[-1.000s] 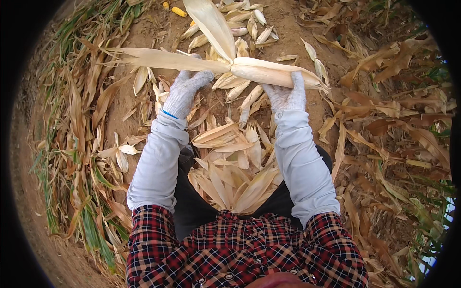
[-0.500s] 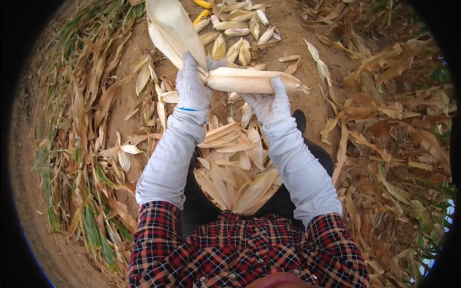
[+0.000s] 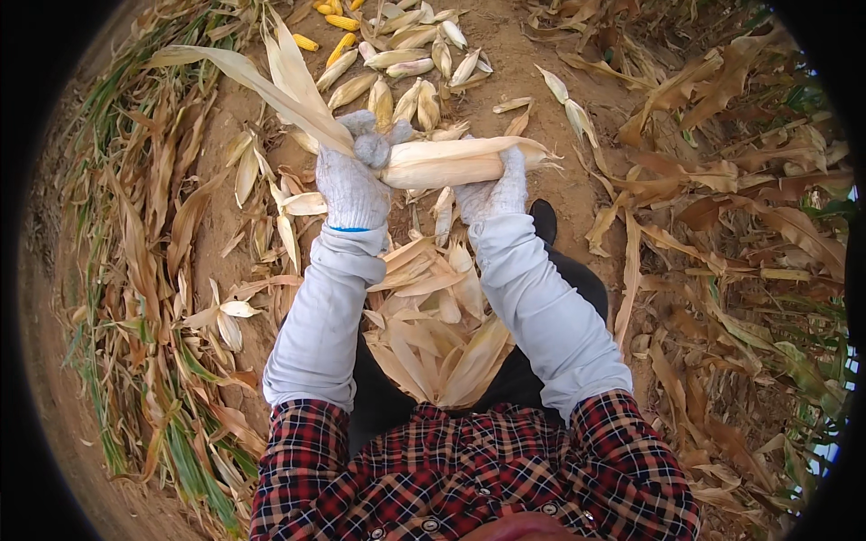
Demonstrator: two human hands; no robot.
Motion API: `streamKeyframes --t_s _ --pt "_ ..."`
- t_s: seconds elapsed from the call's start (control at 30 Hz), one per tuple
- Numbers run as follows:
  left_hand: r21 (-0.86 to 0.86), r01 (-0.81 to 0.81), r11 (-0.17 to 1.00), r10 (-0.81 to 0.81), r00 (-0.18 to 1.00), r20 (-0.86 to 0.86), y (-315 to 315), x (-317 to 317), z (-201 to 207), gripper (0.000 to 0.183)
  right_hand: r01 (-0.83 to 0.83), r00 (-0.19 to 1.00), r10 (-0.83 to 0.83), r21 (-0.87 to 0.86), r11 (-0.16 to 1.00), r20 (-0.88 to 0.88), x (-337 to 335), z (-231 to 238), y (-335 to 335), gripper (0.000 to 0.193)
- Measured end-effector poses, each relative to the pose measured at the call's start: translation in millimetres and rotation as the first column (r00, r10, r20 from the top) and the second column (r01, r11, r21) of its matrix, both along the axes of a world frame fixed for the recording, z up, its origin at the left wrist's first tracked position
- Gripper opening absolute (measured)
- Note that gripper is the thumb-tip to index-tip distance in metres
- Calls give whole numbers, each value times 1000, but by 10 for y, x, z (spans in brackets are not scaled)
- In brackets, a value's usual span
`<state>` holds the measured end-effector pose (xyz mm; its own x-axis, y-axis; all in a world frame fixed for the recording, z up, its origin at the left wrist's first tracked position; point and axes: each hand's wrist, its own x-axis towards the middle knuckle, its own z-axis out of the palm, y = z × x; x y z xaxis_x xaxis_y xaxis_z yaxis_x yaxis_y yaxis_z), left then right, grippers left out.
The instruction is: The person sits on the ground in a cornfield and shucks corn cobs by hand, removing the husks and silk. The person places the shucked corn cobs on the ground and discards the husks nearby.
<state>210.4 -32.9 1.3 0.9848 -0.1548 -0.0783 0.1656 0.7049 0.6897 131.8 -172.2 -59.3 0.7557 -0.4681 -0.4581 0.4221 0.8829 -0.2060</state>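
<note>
An ear of corn (image 3: 446, 165), wrapped in pale dry husk, lies level between my hands with its tip to the right. My left hand (image 3: 356, 176), in a whitish knit glove, is closed around the base end, and long loose husk leaves (image 3: 293, 95) stick out beyond it to the upper left. From below, my right hand (image 3: 496, 189), gloved alike, grips the ear near its tip, thumb over the front. Some of its fingers are hidden behind the ear. No kernels show on this ear.
Several husked ears (image 3: 397, 59) and yellow bare cobs (image 3: 341, 22) lie on the soil ahead. Stripped husks (image 3: 442, 334) pile up between my legs. Dry stalks and leaves cover the ground at left (image 3: 135, 234) and right (image 3: 722, 234).
The ear and both hands have shifted slightly left in the picture. The husk leaves at my left hand have spread apart, one now reaching far left. My left fingers have curled over the base.
</note>
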Motion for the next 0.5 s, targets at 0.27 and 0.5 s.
streamKeyframes --t_s 0.27,0.5 --pt "-79 172 982 -173 985 -5 134 176 -112 36 -39 999 38 -77 996 -23 -52 87 -55 47" --pt "34 150 988 -139 967 -214 134 182 -5 36 -24 998 16 -159 987 -53 -40 70 -45 48"
